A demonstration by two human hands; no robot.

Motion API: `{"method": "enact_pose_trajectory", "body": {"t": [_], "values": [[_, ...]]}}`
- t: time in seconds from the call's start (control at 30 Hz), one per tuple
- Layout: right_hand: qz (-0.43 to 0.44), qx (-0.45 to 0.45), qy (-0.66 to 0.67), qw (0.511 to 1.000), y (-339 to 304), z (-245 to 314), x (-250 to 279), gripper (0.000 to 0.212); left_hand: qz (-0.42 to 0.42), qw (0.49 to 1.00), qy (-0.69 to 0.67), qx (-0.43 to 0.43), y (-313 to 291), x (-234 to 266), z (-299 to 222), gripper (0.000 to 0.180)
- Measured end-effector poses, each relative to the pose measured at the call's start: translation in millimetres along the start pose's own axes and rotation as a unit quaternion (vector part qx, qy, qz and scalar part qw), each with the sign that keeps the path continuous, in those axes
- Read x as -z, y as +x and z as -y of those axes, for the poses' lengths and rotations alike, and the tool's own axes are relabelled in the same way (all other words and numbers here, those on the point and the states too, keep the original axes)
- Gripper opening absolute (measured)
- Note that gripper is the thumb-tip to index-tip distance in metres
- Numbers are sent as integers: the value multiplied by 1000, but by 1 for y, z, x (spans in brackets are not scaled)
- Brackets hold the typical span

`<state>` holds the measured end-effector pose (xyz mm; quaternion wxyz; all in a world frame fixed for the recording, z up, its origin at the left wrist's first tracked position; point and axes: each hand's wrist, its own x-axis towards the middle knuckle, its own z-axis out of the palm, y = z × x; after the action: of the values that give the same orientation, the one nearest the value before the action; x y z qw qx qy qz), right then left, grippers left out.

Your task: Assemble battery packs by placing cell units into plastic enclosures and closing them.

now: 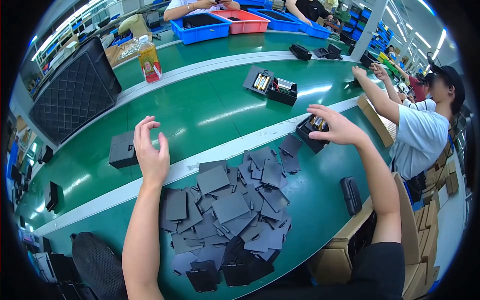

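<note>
My left hand (151, 155) is raised with its fingers apart and nothing in it, beside a closed black plastic box (122, 150) on the green conveyor belt. At the right, my right hand (340, 128) reaches over an uncovered black battery box (311, 139) with gold-and-black batteries inside. Its thumb and fingers are spread around the near side of that box; whether they touch it I cannot tell. Between my forearms lies a loose heap of flat black plastic covers (230, 206), several with small clips on their edges.
Farther along the belt sits another opened battery box (283, 91) with its lid part (258, 80). A drink bottle (149, 60) stands by a black crate (75, 92). A black case (351, 195) lies near a cardboard box (335, 255). A co-worker (425, 125) is at right; blue bins (200, 33) are behind.
</note>
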<state>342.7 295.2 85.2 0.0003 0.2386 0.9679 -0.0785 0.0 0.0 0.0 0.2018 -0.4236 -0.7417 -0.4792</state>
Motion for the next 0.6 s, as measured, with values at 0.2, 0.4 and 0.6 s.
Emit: {"method": "enact_pose_trajectory", "body": {"t": [0.2,0.4,0.6], "values": [[-135,134,-112,975,111,38,-5,59,30,998,-22,-41,3,-3,-2,21],[-160,78,-208,962,215,62,-34,73,43,996,-72,-40,2,-4,3,21],[-68,-65,-169,981,235,98,-6,70,50,994,-91,-15,4,-1,10,19]]}}
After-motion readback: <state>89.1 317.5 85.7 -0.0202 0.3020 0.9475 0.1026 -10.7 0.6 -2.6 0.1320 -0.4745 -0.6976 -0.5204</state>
